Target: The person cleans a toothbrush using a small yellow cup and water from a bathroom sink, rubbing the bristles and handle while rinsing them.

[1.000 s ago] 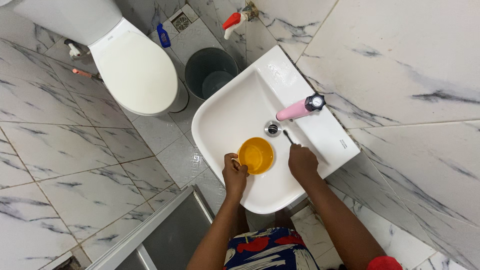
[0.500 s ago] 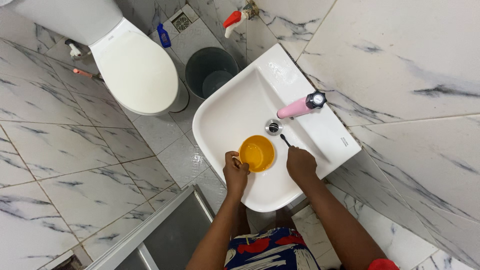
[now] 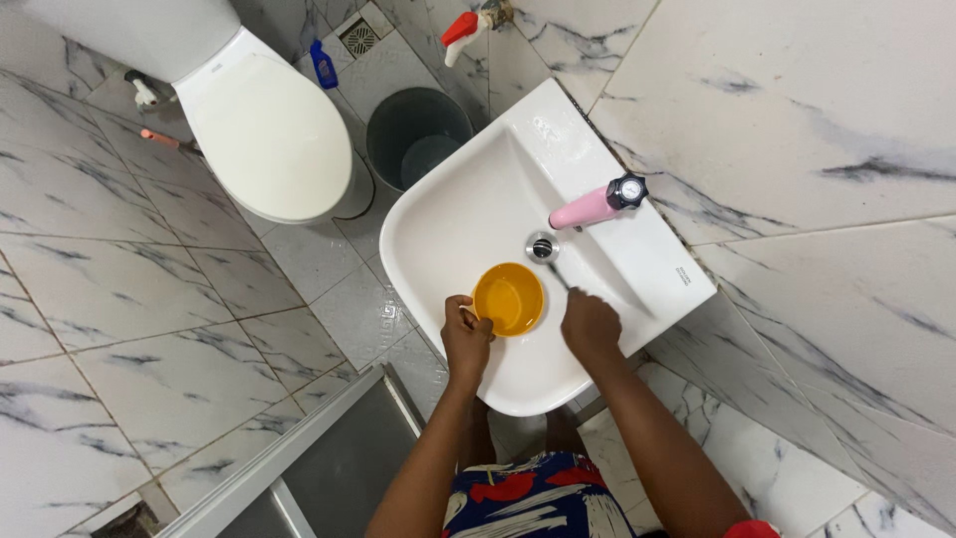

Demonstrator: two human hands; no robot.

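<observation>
Over sink (image 3: 448,229): right hand (image 3: 590,326) fingers closed on toothbrush (image 3: 558,276), head twd drain (image 3: 542,246); left hand (image 3: 466,339) gripping yellow cup (image 3: 509,298).

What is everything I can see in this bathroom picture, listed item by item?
Cup: one, yellow, in the sink bowl, held at its handle.
Toothbrush: one, dark, blurred, sticking out of the right hand toward the drain.
Sink: one, white, fixed to the wall.
Drain: one, metal, at the bottom of the bowl.
Tap: one, pink with a dark knob, on the sink's back edge.
Bucket: one, grey, on the floor beside the sink.
Toilet: one, white, lid shut, upper left.
Bottle: one, blue, on the floor behind the toilet.
Wall tap: one, red and white, top.
Left hand: on the cup's handle.
Right hand: closed on the toothbrush.
</observation>
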